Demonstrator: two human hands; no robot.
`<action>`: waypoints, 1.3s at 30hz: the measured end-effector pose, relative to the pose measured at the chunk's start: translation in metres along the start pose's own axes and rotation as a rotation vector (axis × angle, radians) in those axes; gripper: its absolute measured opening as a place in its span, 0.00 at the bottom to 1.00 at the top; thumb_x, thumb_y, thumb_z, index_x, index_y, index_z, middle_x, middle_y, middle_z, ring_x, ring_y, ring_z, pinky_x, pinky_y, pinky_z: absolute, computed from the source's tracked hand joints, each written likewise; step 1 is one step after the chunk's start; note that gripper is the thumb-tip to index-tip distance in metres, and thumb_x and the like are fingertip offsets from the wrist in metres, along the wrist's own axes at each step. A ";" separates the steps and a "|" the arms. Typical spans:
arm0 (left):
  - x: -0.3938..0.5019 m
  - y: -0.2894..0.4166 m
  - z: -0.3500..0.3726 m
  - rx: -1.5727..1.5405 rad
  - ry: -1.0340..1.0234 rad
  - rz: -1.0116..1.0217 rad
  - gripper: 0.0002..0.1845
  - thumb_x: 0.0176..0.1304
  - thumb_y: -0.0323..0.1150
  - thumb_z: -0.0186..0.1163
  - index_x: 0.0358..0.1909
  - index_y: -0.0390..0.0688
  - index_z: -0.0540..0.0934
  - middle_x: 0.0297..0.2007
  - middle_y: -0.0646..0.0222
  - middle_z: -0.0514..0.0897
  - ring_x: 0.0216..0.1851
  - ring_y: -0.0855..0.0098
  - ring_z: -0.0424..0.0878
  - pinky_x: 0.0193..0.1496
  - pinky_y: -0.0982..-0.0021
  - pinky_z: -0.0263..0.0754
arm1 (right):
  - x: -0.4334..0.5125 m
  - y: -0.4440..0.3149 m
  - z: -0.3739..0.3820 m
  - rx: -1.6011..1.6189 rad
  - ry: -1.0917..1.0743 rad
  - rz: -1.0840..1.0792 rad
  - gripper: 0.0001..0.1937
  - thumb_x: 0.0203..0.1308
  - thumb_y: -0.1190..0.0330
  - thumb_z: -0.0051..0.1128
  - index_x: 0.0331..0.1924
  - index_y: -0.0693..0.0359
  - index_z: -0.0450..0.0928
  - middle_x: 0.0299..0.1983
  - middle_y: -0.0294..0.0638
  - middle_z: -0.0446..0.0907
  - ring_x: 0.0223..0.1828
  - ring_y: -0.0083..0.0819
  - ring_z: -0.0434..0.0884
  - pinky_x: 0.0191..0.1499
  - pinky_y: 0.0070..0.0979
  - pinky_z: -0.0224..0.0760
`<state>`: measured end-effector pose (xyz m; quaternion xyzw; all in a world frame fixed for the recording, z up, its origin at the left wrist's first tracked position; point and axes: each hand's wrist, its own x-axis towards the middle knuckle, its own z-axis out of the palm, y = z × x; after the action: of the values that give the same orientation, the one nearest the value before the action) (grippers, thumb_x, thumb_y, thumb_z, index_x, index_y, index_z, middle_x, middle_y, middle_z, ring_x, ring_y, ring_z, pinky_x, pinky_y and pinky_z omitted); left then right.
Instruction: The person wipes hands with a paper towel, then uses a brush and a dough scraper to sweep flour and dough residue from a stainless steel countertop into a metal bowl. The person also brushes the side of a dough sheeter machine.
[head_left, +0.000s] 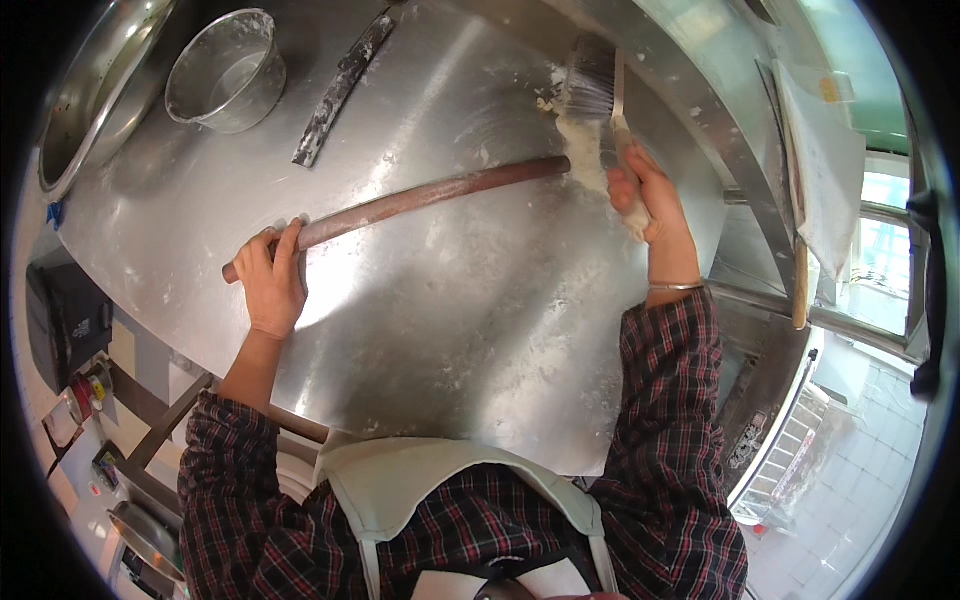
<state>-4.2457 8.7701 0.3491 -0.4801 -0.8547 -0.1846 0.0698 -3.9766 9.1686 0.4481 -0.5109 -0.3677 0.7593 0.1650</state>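
My left hand (274, 277) grips a wooden rolling pin (435, 193) near its left end; the pin lies slantwise over the stainless steel table (420, 322). In my right hand (651, 191) is the handle of a bench brush (592, 79), its dark bristles down on the steel at the upper right. A streak of flour (585, 146) lies below and beside the bristles, close to the pin's right end. Thin flour smears mark the steel in front of me.
A clear, flour-dusted tub (225, 75) stands at the upper left beside a large metal bowl (97, 105). A dark, floury flat bar (343, 90) lies right of the tub. A raised metal edge (705, 90) borders the right side, with a wooden-handled thing (800, 289) beyond it.
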 end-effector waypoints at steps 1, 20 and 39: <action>0.000 -0.001 -0.001 -0.003 0.001 -0.005 0.23 0.61 0.27 0.60 0.59 0.52 0.76 0.45 0.62 0.74 0.48 0.59 0.71 0.54 0.60 0.62 | -0.010 -0.007 -0.002 -0.063 -0.035 -0.012 0.25 0.71 0.63 0.49 0.70 0.47 0.58 0.27 0.39 0.69 0.20 0.21 0.66 0.20 0.19 0.64; 0.005 0.008 -0.004 0.077 -0.021 -0.022 0.23 0.59 0.27 0.63 0.58 0.50 0.76 0.45 0.61 0.74 0.48 0.59 0.72 0.54 0.60 0.62 | 0.153 -0.055 -0.180 -1.680 0.275 -0.839 0.29 0.67 0.66 0.51 0.71 0.42 0.58 0.61 0.49 0.73 0.59 0.51 0.75 0.55 0.37 0.72; -0.002 -0.001 0.007 0.081 -0.035 -0.022 0.20 0.64 0.25 0.56 0.58 0.46 0.75 0.48 0.57 0.73 0.52 0.56 0.70 0.60 0.58 0.58 | -0.042 0.005 -0.173 -1.803 -0.010 -0.609 0.40 0.57 0.71 0.58 0.70 0.25 0.55 0.38 0.44 0.84 0.35 0.47 0.83 0.38 0.39 0.79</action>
<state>-4.2451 8.7708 0.3420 -0.4705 -0.8679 -0.1422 0.0722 -3.8026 9.2062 0.4362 -0.3248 -0.9330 0.1164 -0.1023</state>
